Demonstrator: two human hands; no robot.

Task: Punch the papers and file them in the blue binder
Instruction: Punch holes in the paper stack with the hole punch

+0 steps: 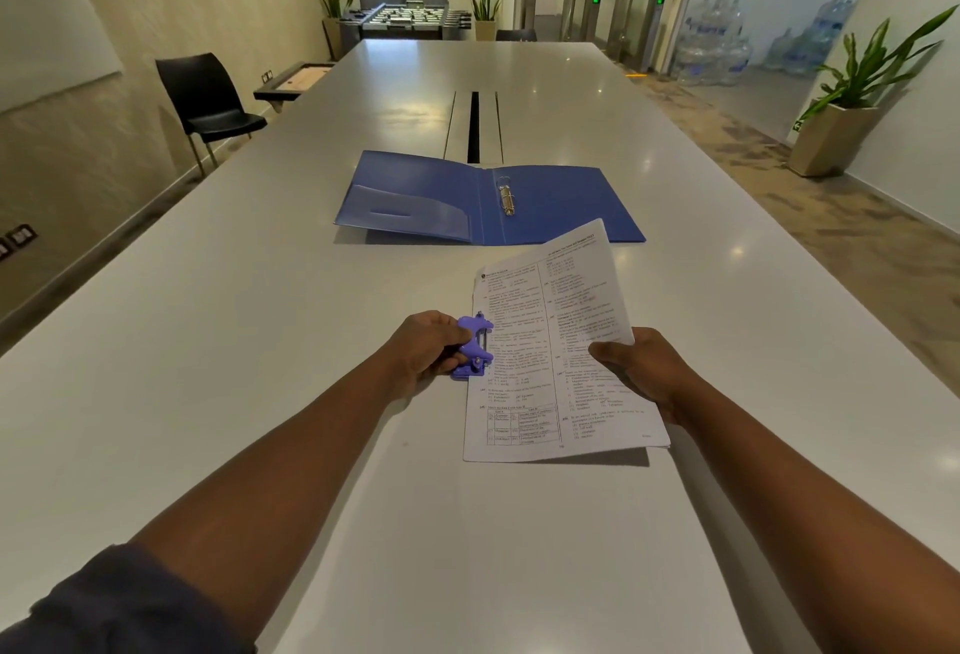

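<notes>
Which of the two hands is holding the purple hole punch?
The left hand grips the purple hole punch at the left edge of the papers. The right hand only holds the papers' right edge.

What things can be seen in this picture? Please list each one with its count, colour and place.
papers: one thin stack, white with print, near table edge
hole punch: one, purple, on the papers' left edge
blue binder: one, lying open, beyond the papers
table: one, white, long
chair: one, black, left of the table
potted plant: one, green, floor at right; more by the far wall
water bottles: many, clear, behind glass at right
football table: one, far end
left hand: grips the hole punch
right hand: holds the papers' right edge
</notes>
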